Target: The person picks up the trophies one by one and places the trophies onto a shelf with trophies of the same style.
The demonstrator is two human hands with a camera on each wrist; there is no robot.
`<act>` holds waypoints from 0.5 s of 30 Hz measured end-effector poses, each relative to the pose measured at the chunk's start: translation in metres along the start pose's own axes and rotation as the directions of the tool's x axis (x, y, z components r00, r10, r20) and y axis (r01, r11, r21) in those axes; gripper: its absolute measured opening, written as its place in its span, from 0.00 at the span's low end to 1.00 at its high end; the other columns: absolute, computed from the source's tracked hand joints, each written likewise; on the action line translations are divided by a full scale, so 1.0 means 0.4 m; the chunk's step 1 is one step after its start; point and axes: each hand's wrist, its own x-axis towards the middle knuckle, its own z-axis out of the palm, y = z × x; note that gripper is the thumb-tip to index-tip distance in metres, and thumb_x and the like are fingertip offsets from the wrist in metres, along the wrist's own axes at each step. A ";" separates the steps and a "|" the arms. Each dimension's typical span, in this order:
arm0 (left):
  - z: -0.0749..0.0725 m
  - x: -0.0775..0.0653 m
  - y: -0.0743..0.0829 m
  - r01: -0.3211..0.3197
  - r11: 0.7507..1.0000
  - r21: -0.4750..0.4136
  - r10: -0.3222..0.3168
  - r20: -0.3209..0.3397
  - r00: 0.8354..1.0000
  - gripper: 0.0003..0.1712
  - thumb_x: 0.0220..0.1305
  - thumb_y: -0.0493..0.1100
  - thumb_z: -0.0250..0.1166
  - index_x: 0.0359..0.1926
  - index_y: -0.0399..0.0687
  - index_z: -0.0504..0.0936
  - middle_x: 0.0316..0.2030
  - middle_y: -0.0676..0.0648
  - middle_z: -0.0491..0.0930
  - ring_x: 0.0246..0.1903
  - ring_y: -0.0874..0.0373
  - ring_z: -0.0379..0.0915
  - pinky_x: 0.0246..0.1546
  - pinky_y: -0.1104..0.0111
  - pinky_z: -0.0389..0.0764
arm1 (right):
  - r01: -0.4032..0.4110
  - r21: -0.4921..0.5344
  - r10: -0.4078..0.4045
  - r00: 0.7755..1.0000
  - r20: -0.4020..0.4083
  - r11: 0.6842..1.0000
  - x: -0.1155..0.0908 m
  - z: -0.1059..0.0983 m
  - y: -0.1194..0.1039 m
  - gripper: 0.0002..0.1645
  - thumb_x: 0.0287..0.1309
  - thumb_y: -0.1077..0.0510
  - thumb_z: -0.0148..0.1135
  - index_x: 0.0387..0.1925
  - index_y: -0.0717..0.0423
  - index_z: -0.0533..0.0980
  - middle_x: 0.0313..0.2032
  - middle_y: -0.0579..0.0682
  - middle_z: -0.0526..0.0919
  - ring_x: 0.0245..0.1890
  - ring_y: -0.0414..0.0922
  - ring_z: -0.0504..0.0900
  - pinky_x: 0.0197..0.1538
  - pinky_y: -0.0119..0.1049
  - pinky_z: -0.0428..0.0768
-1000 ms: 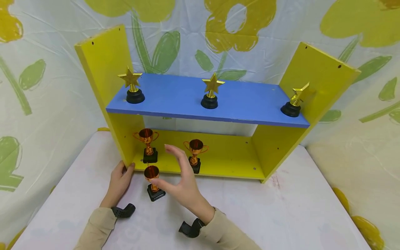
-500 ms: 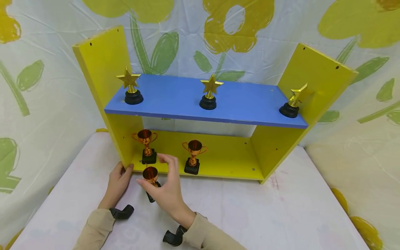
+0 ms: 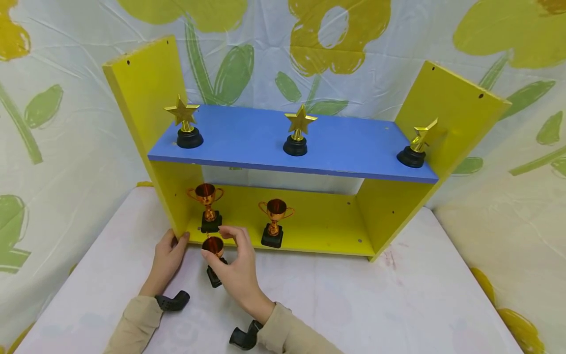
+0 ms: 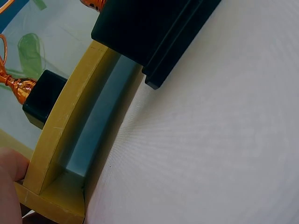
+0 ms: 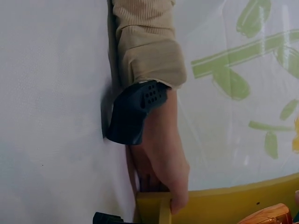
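Note:
My left hand [image 3: 169, 258] grips the lower front left corner of the yellow and blue shelf unit [image 3: 283, 250], its thumb over the bottom board's edge. My right hand [image 3: 240, 268] curls round the bowl of a bronze trophy cup [image 3: 214, 246], with the thumb in front and a bent index finger at the far side of the rim. The cup stands upright on the table before the shelf, and the hand hides part of its black base [image 4: 154, 37]. Two matching trophy cups, one left [image 3: 206, 194] and one near the middle [image 3: 276, 209], stand on the bottom board.
Along the blue upper board [image 3: 353, 142] stand three gold star trophies, at the left [image 3: 189, 137], middle [image 3: 295, 145] and right [image 3: 411, 156]. A white table [image 3: 353, 305] lies under the shelf. Behind hangs a flower-patterned cloth [image 3: 269, 49]. Black wrist devices stick out below both sleeves.
My right hand has moved left and down to the front trophy cup, and its wide-spread thumb and fingers have drawn together round the bowl. The left hand stays at the shelf corner.

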 end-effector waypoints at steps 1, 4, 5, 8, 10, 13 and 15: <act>0.000 0.000 0.000 -0.002 1.000 -0.001 0.002 0.002 1.000 0.25 0.75 0.50 0.53 0.60 0.35 0.72 0.58 0.34 0.75 0.57 0.45 0.69 0.57 0.51 0.67 | 0.001 -0.001 -0.001 1.000 0.002 1.000 0.001 0.000 0.002 0.29 0.58 0.54 0.72 0.59 0.48 0.71 0.51 0.49 0.75 0.53 0.49 0.74 0.62 0.46 0.71; 0.000 0.000 0.000 0.002 1.000 0.002 -0.002 0.003 1.000 0.25 0.75 0.51 0.53 0.60 0.35 0.72 0.58 0.35 0.75 0.57 0.46 0.69 0.58 0.55 0.68 | -0.019 -0.008 0.019 1.000 0.008 1.000 0.001 0.000 0.008 0.30 0.56 0.54 0.74 0.58 0.48 0.71 0.51 0.49 0.75 0.54 0.50 0.74 0.63 0.45 0.71; 0.000 0.000 -0.001 0.004 1.000 0.001 -0.004 0.004 1.000 0.25 0.75 0.51 0.53 0.60 0.35 0.72 0.58 0.35 0.75 0.57 0.46 0.69 0.58 0.55 0.68 | -0.013 -0.020 0.013 1.000 0.005 1.000 0.002 0.001 0.011 0.29 0.56 0.54 0.74 0.57 0.48 0.72 0.51 0.49 0.75 0.54 0.49 0.75 0.62 0.45 0.71; -0.001 -0.002 -0.002 0.008 1.000 -0.008 -0.008 0.009 1.000 0.25 0.75 0.51 0.54 0.60 0.35 0.72 0.58 0.35 0.75 0.58 0.46 0.68 0.59 0.54 0.67 | -0.009 -0.035 0.010 1.000 0.007 0.999 -0.001 0.003 0.017 0.28 0.55 0.53 0.74 0.56 0.50 0.73 0.51 0.48 0.76 0.54 0.47 0.75 0.60 0.46 0.73; -0.002 -0.001 -0.003 0.008 1.000 -0.014 -0.007 0.014 1.000 0.26 0.75 0.51 0.53 0.61 0.35 0.71 0.59 0.35 0.74 0.59 0.45 0.68 0.59 0.49 0.66 | 0.011 -0.049 -0.011 1.000 0.010 0.999 -0.002 0.005 0.021 0.27 0.56 0.53 0.74 0.55 0.51 0.73 0.51 0.47 0.77 0.53 0.44 0.75 0.58 0.48 0.74; -0.002 -0.002 -0.003 0.007 1.000 -0.019 -0.006 0.013 1.000 0.26 0.75 0.51 0.53 0.62 0.35 0.71 0.59 0.35 0.74 0.59 0.45 0.68 0.60 0.49 0.66 | 0.023 -0.059 -0.022 1.000 0.020 0.998 -0.006 0.007 0.025 0.26 0.56 0.53 0.74 0.54 0.51 0.74 0.50 0.45 0.77 0.52 0.42 0.76 0.55 0.46 0.75; -0.001 -0.001 -0.002 0.007 1.000 -0.016 -0.006 0.012 1.000 0.26 0.75 0.51 0.53 0.61 0.35 0.71 0.59 0.35 0.75 0.58 0.46 0.68 0.59 0.49 0.66 | 0.031 -0.066 -0.030 0.999 0.022 0.997 -0.008 0.009 0.028 0.26 0.56 0.54 0.73 0.55 0.51 0.74 0.50 0.46 0.77 0.52 0.42 0.76 0.55 0.46 0.76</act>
